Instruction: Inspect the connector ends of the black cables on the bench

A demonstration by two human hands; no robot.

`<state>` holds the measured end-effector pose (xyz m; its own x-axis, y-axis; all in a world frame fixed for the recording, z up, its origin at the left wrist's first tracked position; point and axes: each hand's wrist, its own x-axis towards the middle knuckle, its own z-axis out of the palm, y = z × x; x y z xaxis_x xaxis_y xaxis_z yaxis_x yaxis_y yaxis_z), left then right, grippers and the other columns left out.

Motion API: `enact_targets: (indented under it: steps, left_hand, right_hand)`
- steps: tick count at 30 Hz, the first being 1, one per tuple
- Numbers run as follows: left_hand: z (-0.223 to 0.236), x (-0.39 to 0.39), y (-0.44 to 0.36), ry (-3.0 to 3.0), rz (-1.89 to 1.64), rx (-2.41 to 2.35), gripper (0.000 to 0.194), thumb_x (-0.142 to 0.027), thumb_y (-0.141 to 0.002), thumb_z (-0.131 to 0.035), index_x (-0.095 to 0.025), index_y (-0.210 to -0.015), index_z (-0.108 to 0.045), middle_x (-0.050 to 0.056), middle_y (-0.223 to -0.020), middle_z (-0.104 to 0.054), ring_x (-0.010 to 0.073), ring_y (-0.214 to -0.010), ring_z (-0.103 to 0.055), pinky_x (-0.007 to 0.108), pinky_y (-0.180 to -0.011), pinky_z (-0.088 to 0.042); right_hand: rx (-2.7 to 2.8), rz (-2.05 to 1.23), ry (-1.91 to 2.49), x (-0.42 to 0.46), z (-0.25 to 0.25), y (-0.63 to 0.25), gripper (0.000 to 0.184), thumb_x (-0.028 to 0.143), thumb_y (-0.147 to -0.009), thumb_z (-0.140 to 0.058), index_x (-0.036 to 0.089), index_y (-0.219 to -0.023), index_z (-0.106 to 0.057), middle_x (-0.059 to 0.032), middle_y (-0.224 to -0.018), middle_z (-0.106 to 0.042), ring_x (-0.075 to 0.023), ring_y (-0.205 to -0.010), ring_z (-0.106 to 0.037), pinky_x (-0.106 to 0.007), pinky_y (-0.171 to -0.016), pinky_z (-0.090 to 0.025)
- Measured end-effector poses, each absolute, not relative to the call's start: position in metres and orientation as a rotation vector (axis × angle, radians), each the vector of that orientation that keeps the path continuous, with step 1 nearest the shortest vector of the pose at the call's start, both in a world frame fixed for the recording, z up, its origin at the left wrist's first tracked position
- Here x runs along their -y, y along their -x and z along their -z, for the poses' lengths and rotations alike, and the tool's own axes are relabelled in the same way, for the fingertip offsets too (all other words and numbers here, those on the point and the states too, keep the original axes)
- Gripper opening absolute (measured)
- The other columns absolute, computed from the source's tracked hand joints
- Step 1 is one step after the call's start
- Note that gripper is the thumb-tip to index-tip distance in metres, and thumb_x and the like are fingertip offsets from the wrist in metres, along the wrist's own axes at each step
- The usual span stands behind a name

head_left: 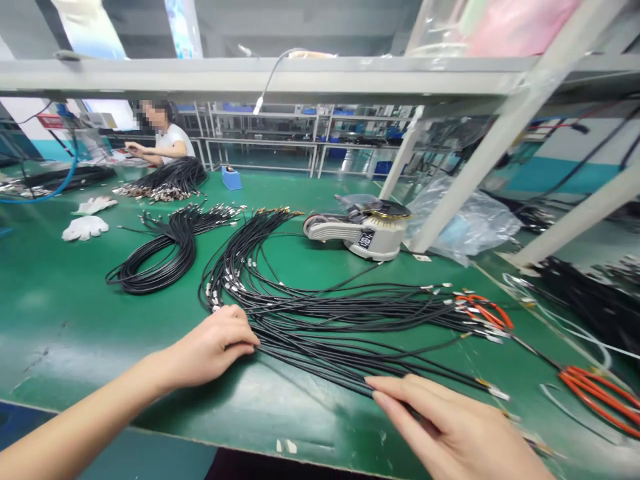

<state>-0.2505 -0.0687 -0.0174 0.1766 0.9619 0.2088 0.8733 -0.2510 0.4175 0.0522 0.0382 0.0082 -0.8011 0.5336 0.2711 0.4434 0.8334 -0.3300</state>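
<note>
Many black cables [350, 310] with small white labels and metal end connectors lie in a curved bundle across the green bench. At the bundle's near side, my left hand [220, 343] is closed with thumb and fingertips pinching a black cable. My right hand [450, 423], at the lower right, pinches a black cable between thumb and index finger. The stretch between both hands runs nearly straight along the front of the bundle. Whether each pinch takes one cable or more, I cannot tell. Cable ends fan out beyond my right hand.
A coiled cable bundle [160, 263] and white gloves [85, 228] lie left. Behind the bundle stands a round tape dispenser [373, 233]. Orange-handled scissors [597, 393] are at the right, near slanted shelf posts [465, 153]. A co-worker [173, 140] sits across the bench.
</note>
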Motion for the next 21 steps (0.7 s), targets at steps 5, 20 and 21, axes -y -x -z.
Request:
enact_targets:
  steps: [5,20,21]
  left_hand:
    - [0.005,0.056,0.176,-2.303,-0.693,-1.549,0.018,-0.016,-0.087,-0.043,-0.019,-0.09,-0.061,0.002,-0.076,-0.06,0.0152,-0.078,-0.048,0.03,-0.074,-0.039]
    - [0.004,0.024,0.092,-1.761,-0.516,-1.723,0.03,-0.048,-0.075,-0.045,-0.026,-0.083,-0.064,0.001,-0.092,-0.066,0.0225,-0.092,-0.057,0.033,-0.082,-0.045]
    - [0.002,0.023,0.09,-1.745,-0.497,-1.739,0.031,-0.049,-0.074,-0.045,-0.026,-0.083,-0.065,0.001,-0.092,-0.066,0.023,-0.092,-0.058,0.034,-0.083,-0.045]
  right_hand:
    - [2.627,-0.528,0.945,-0.018,-0.012,-0.04,0.012,0.025,-0.084,-0.048,0.024,-0.083,-0.06,0.003,-0.074,-0.067,-0.0149,-0.067,-0.063,-0.023,-0.056,-0.045]
    - [2.189,-0.88,1.293,-0.024,-0.011,-0.228,0.021,0.029,-0.078,-0.058,0.024,-0.098,-0.063,-0.002,-0.099,-0.064,-0.016,-0.089,-0.059,-0.03,-0.082,-0.047]
    - [2.145,-0.94,1.251,-0.023,-0.003,-0.23,0.022,0.027,-0.077,-0.06,0.023,-0.099,-0.063,-0.002,-0.097,-0.064,-0.0152,-0.086,-0.06,-0.029,-0.08,-0.048]
